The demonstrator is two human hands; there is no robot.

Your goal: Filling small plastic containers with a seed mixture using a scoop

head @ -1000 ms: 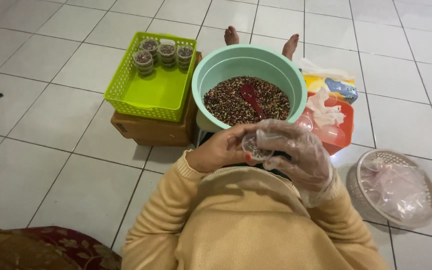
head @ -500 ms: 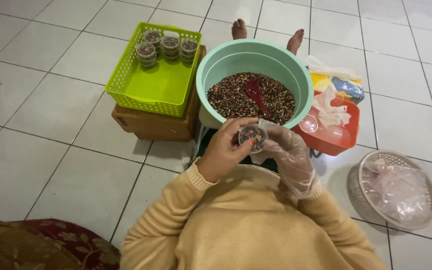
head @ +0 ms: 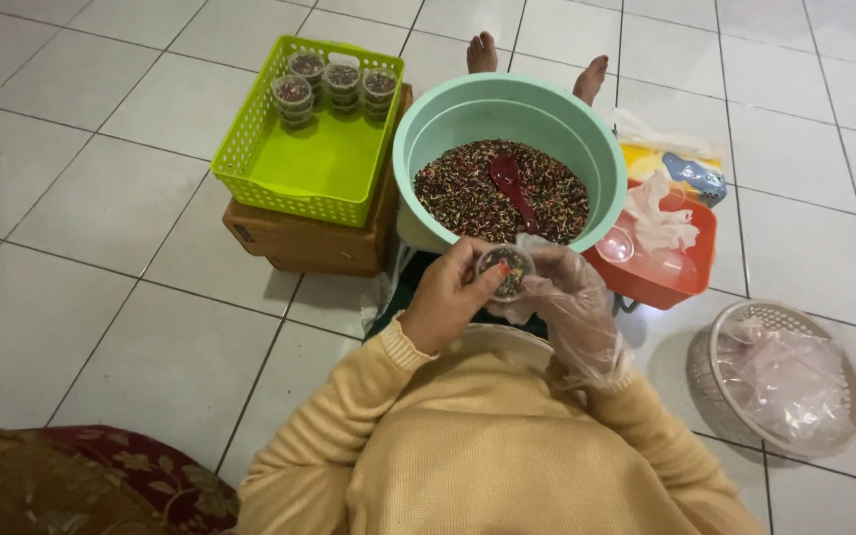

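My bare left hand and plastic-gloved right hand both clasp the small clear round cup of dark multicoloured sprinkles, just before the mint-green plastic basin. If my grip tilts, sprinkles could spill onto my lap.

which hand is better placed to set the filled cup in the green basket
Left, probably. The left hand already grips the small cup and lies on the side of the green basket. The gloved right hand only steadies it, farther from the basket.

Glossy plastic bowl; latticed plastic basket; crinkly clear film glove; glazed floor tiles.
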